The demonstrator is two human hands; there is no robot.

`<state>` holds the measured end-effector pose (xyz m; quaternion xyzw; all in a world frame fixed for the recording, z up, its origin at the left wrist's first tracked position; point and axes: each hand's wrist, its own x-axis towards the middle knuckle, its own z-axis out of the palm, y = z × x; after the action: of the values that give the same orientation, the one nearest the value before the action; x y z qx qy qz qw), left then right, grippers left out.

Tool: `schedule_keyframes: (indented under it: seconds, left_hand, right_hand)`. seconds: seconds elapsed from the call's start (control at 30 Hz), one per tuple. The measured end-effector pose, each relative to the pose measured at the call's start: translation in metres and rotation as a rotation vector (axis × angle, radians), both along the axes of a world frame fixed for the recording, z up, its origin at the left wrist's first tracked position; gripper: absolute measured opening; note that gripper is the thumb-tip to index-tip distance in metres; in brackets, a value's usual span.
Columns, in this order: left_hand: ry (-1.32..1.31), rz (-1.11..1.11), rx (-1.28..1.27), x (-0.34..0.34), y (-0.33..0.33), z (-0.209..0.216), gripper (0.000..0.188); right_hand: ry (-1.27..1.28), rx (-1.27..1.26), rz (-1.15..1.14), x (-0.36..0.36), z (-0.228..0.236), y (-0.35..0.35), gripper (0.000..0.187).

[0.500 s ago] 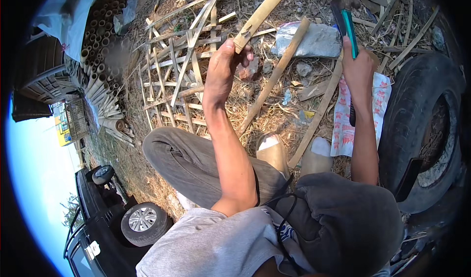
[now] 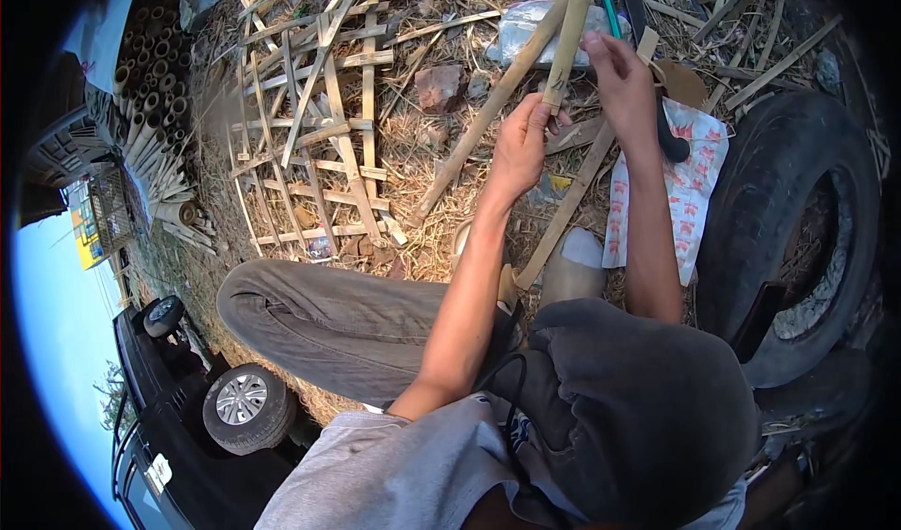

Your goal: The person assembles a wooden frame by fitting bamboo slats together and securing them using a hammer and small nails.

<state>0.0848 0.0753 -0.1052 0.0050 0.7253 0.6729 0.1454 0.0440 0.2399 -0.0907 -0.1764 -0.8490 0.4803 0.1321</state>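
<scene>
My left hand [image 2: 522, 147] is closed round the lower end of a pale bamboo strip [image 2: 572, 33], which points up and away from me. Small dark points stick up near the gripped end. My right hand [image 2: 627, 89] is beside the strip's right edge, its thumb and fingers bent together at the edge; whatever they pinch is too small to make out. Past that hand, a green handle-like piece [image 2: 610, 9] and a long dark bar [image 2: 632, 0] rest by a pale stone block [image 2: 526, 28]. A black hooked grip [image 2: 672, 143] shows beside my right wrist.
A lattice of bamboo slats [image 2: 319, 122] lies left of my hands. A tyre [image 2: 751, 249] stands at the right, near a printed white sheet [image 2: 690, 183]. Another bamboo length [image 2: 488, 108] leans on the stone. Stacked bamboo tubes [image 2: 155, 70] and a dark vehicle [image 2: 178, 427] are further left.
My right hand has let go of the green and black tool and moved left to the strip. My left hand has brought the strip rightward, turning it more upright. The view has shifted.
</scene>
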Motion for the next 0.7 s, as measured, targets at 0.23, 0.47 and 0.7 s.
schedule_keyframes:
  seconds: [0.23, 0.47, 0.7]
  left_hand:
    - [0.635, -0.042, -0.435, -0.007, 0.013, 0.014, 0.019]
    - [0.898, 0.035, -0.595, -0.018, 0.004, 0.026, 0.032]
    - [0.818, 0.070, -0.475, -0.021, -0.006, 0.029, 0.035]
  right_hand:
    - [0.088, -1.339, 0.469, 0.032, -0.022, 0.029, 0.022]
    - [0.198, -1.408, 0.496, 0.042, -0.011, 0.019, 0.025]
    - [0.178, -1.309, 0.465, 0.040, 0.017, 0.018, 0.026]
